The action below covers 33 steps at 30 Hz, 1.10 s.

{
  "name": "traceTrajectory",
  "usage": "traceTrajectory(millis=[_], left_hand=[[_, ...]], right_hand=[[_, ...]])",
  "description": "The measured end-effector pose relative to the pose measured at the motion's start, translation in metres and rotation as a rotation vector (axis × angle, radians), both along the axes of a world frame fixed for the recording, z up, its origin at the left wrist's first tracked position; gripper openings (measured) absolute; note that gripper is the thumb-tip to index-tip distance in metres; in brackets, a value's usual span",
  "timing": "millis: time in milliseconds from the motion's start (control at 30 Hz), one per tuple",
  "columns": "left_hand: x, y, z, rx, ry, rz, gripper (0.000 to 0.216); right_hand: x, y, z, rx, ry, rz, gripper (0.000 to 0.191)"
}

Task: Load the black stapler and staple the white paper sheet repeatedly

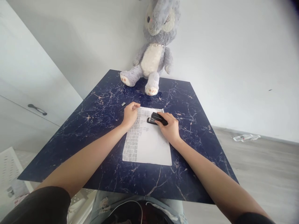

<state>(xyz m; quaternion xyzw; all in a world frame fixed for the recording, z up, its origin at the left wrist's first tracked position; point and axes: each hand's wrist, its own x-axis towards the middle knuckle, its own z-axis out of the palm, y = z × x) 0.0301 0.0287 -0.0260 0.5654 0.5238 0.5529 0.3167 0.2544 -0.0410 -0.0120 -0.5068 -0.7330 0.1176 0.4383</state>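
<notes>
A white sheet of paper (149, 143) with printed text along its left side lies flat on the dark blue marbled table (105, 105). My left hand (130, 114) pinches the paper's far left corner with curled fingers. Over on the far part of the sheet, my right hand (170, 127) is closed around a black stapler (156, 119) that rests on the paper. A small metal piece (123, 104) lies on the table just left of my left hand.
A grey and cream plush rabbit (153, 53) sits at the table's far edge against the white wall. A white cabinet with a dark handle (36, 109) stands on the left. A small white object (245, 137) lies on the floor at the right.
</notes>
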Motion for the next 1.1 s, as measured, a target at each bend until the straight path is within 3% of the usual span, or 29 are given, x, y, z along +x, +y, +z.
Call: traceTrajectory(millis=[300,433,500,600,700,800,933,1100], left_hand=[[0.001,-0.002,0.004,-0.006,0.023,0.002,0.028],[0.003,-0.008,0.012,0.049,0.025,-0.03,0.027],[0.005,-0.014,0.02,0.129,0.015,-0.114,0.025],[0.007,-0.023,0.031,0.166,-0.013,-0.376,0.024],[0.008,-0.027,0.034,0.032,-0.068,-0.601,0.035],[0.008,-0.026,0.029,-0.07,-0.109,-0.742,0.048],[0.009,-0.021,0.019,-0.074,-0.099,-0.81,0.053],[0.01,-0.021,0.016,-0.082,-0.102,-0.746,0.056]], right_hand=[[0.002,0.001,-0.006,-0.022,-0.015,-0.166,0.045],[0.005,0.003,-0.006,-0.117,0.031,-0.162,0.031],[0.005,0.003,-0.004,-0.11,0.102,-0.173,0.028],[0.006,0.003,0.0,-0.089,0.217,-0.149,0.031],[0.007,0.004,0.002,-0.114,0.272,-0.051,0.039],[0.009,0.006,0.001,-0.135,0.312,0.033,0.045],[0.012,0.011,-0.003,-0.168,0.379,0.016,0.045],[0.013,0.016,-0.008,-0.227,0.548,0.06,0.048]])
